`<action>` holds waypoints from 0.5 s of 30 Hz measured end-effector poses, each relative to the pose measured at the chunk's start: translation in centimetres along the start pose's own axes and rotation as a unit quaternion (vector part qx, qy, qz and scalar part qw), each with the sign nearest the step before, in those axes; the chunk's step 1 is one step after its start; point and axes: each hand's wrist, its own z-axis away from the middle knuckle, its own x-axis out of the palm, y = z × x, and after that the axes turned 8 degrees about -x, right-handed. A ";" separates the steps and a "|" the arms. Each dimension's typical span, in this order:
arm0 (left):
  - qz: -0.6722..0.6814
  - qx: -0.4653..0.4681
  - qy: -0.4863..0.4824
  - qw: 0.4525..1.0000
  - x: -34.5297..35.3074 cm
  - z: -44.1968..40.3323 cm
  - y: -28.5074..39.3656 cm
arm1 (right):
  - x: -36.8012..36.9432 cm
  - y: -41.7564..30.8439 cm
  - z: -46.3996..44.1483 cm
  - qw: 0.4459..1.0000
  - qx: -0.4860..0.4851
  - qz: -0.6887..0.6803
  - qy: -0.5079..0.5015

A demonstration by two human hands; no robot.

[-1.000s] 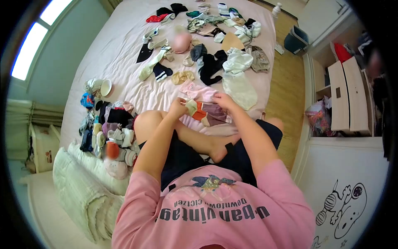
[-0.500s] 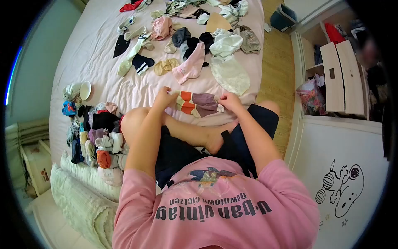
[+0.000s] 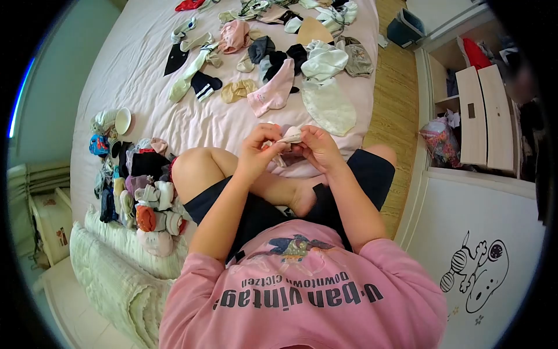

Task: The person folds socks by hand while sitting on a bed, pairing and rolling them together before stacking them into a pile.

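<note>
Between my two hands is a sock (image 3: 290, 135), bunched up so that mainly its pale cuff and a bit of purple show. My left hand (image 3: 261, 146) closes round its left side with curled fingers. On the other side, my right hand (image 3: 317, 146) pinches the cuff. Both hands are close together above my crossed legs. Beyond them on the bed lie a pink sock (image 3: 273, 90), a white sock (image 3: 328, 107) and a tan sock (image 3: 238, 91). Whether one sock or a pair is held, I cannot tell.
Loose socks spread over the far part of the bed (image 3: 139, 64). Rolled socks (image 3: 145, 218) are grouped at my left, near a white bowl (image 3: 123, 121) and a quilted pillow (image 3: 116, 285). To the right stand open drawers (image 3: 485, 116) and a bin (image 3: 405, 28).
The orange, white and purple sock was stretched flat between my hands; now it is folded into a small bunch. My hands have come together and lifted nearer to me.
</note>
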 end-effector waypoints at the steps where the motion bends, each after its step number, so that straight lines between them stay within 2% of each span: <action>1: 0.055 0.003 -0.006 0.998 -0.2 0.3 0.7 | 0.8 -0.3 0.2 1.000 -0.009 -0.006 0.007; 3: 0.157 -0.012 -0.035 0.987 -0.4 0.8 2.6 | 3.0 -1.2 0.7 0.999 -0.032 0.009 0.004; 7: 0.213 -0.055 0.031 0.975 0.4 1.8 4.7 | 6.1 -2.4 0.9 0.991 -0.104 0.089 0.005; 10: 0.293 -0.059 0.027 0.954 0.4 1.9 5.2 | 8.0 -2.9 1.5 0.959 -0.163 0.230 0.012; 12: 0.338 -0.053 -0.002 0.939 0.7 2.2 6.1 | 8.3 -3.0 1.5 0.937 -0.202 0.284 0.010; 15: 0.410 -0.072 0.008 0.909 1.4 2.3 7.4 | 8.5 -3.2 1.6 0.903 -0.255 0.346 -0.006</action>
